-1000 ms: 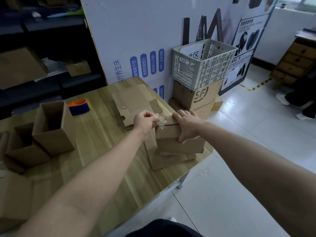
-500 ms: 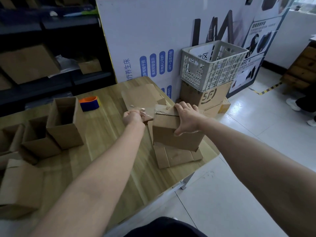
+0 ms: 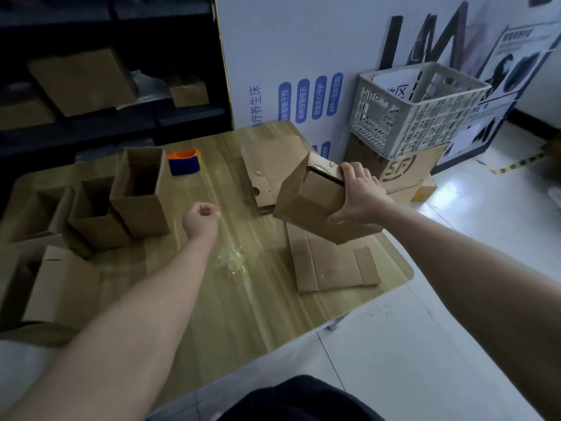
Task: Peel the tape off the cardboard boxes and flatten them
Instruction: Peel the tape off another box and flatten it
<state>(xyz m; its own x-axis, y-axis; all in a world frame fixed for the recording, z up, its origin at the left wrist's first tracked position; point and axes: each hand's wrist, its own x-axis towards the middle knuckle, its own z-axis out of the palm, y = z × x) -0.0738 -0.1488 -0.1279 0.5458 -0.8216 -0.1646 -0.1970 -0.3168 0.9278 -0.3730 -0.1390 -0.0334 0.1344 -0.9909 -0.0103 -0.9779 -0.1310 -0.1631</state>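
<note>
— Head view: which step is this?
— Peeling looks finished on this one, I'd say. The right hand point(image 3: 361, 196) grips the cardboard box point(image 3: 309, 208), fingers over its top edge and thumb on the near face. It holds the box tilted in the air at centre right of the frame, above a flattened sheet point(image 3: 331, 268) on the table point(image 3: 258, 314). A dark slit shows where the top stands open.
— And the left hand point(image 3: 200, 220)?
— Mid-frame, well apart from the box, fingers curled in. Whether a tape scrap is inside, I cannot tell. A clear tape wad point(image 3: 230, 259) lies on the table just below it.
— Next move?
— Flattening, probably. The left hand must reach across to the box so both can press its walls together. More open boxes point(image 3: 139, 192) wait at left
</note>
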